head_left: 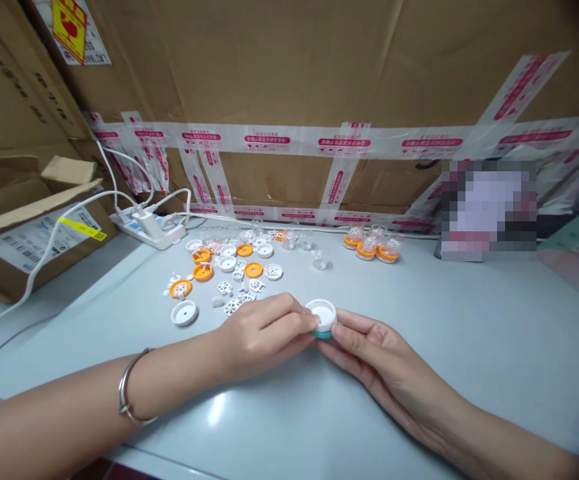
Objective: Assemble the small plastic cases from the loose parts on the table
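Observation:
Between my two hands, just above the table, is a round white plastic cup-like part (pixel 322 313) with a teal ring (pixel 323 334) under it. My left hand (pixel 264 330) pinches its left rim, the thumb hidden behind the fingers. On the other side my right hand (pixel 379 350) grips the edge between thumb and fingers. Left of my left hand lies a similar white round part (pixel 184 313). Beyond it are white spoked pieces (pixel 232 306), orange rings (pixel 254 270) and more white round parts (pixel 228 263).
Orange-based pieces with clear domes (pixel 368 249) stand at the back. A power strip (pixel 154 230) with white cables and an open cardboard box (pixel 44 233) are on the left. A large taped carton (pixel 289 73) walls off the rear. A blurred object (pixel 489 210) leans at right.

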A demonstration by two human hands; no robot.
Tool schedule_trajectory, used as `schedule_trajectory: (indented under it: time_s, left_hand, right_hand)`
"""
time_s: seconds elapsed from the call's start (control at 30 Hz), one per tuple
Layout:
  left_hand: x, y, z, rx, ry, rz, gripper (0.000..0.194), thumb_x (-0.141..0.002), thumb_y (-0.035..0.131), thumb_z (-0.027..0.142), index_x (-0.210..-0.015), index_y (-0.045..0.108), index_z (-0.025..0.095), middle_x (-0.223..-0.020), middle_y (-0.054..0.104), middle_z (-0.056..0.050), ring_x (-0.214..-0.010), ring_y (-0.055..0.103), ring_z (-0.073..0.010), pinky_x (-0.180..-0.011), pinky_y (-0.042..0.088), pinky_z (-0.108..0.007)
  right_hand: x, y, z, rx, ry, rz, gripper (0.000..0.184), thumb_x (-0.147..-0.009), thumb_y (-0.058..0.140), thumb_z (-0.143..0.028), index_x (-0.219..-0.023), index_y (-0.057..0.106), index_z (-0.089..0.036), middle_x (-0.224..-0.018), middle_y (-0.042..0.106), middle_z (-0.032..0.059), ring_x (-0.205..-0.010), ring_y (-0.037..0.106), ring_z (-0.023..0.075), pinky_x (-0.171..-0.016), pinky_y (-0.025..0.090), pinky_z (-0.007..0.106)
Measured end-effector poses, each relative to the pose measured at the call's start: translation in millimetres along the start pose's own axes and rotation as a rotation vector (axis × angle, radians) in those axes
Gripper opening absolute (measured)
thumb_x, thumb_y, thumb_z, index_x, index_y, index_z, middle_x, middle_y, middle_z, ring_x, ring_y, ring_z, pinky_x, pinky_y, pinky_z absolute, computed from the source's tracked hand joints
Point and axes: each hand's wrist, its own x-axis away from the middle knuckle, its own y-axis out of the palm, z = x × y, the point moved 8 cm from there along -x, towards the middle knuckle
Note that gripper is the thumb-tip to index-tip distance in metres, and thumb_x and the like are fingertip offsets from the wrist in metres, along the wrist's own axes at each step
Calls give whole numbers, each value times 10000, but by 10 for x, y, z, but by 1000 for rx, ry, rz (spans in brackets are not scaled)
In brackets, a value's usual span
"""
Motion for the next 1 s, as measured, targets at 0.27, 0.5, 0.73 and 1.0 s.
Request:
schedule_trajectory:
  time_s: [0.27, 0.5, 0.73, 1.0]
  left_hand:
    - [-7, 107, -190, 283, -298, -93, 52, -830, 587, 184, -863, 603, 148, -891, 590, -85, -870, 583, -154, -746, 507, -273]
    - [81, 243, -328, 534, -612, -141, 78, -842, 551, 183, -772, 558, 150, -1036, 598, -98, -1014, 570, -174, -765, 532, -273]
    - [101, 280, -354, 552, -722, -97, 76, -826, 571, 187, -758, 560, 153, -1092, 528, -89, -1059, 522, -167, -738, 548, -247]
    - [115, 323, -376, 621, -814, -23, 120, -796, 613, 202, -697, 602, 135, -1002, 541, -88, -1013, 545, -170, -742, 525, -238]
  right_hand:
    - [-27, -172, 26, 86, 6, 149, 461, -695, 743, -254, -1139, 636, -201, -1001, 724, 53, -984, 642, 189, -964, 442, 341]
    - [-14, -147, 3, 84, -45, 140, 593, -663, 764, -255, -1220, 567, -215, -987, 734, 63, -927, 668, 199, -934, 452, 375]
    - [-16, -215, -16, 18, -88, 256, 428, -645, 771, -237, -1056, 673, -163, -914, 745, 63, -907, 668, 185, -939, 454, 354]
    - [-6, -200, -54, -31, -168, 287, 236, -638, 771, -258, -865, 751, -196, -871, 747, 51, -968, 642, 209, -979, 432, 377]
